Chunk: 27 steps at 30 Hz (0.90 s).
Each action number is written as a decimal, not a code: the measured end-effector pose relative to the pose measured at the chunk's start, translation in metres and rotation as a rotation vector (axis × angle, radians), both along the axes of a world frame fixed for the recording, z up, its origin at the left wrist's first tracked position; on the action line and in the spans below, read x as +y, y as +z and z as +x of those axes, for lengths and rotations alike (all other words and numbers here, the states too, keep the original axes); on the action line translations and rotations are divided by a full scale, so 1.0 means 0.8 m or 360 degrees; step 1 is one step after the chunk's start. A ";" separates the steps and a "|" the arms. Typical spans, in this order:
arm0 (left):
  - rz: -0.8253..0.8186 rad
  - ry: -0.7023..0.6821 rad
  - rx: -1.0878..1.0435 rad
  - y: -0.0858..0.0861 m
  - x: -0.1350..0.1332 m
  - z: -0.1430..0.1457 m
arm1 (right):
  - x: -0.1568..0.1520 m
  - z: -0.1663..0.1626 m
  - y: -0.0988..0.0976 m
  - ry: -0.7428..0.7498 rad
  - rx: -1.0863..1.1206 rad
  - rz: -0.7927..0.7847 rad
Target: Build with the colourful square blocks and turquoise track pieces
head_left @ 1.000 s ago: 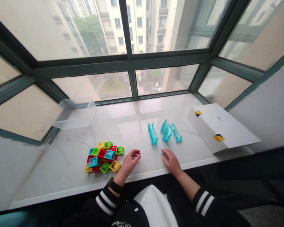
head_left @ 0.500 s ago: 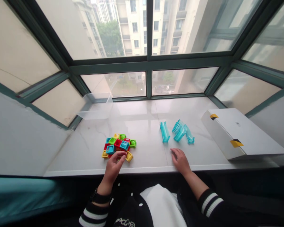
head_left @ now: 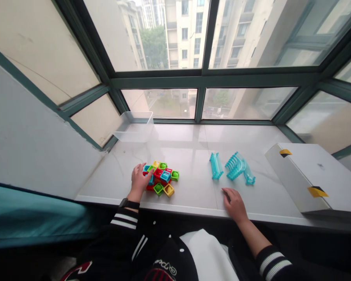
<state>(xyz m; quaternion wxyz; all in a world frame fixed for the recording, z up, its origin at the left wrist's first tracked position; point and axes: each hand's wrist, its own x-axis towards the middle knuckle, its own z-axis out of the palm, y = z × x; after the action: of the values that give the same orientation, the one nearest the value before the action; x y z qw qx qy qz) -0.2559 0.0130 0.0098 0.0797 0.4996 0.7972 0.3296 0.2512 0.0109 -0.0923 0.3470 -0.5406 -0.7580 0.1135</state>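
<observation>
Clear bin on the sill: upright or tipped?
Upright, open side up: the clear plastic bin sits flat on the white marble sill, its rim looking level.

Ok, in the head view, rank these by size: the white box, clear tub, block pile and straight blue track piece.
1. White box
2. Clear tub and block pile: these look alike, and the tub sits farther away, so I can't rank them.
3. Straight blue track piece

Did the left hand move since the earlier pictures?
Yes. The left hand moved left, farther from the teal track piece, and now sits at the left side of the colorful block pile.
</observation>
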 end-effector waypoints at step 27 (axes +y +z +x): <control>-0.0180 -0.0240 -0.0093 -0.043 0.002 0.154 | -0.012 -0.025 0.030 0.0104 0.0069 -0.0148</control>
<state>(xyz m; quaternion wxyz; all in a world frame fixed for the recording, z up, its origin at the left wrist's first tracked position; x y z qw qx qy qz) -0.1329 0.0146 -0.0242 0.1555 0.5430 0.7720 0.2917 0.2312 0.0013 -0.0681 0.3340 -0.5284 -0.7615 0.1717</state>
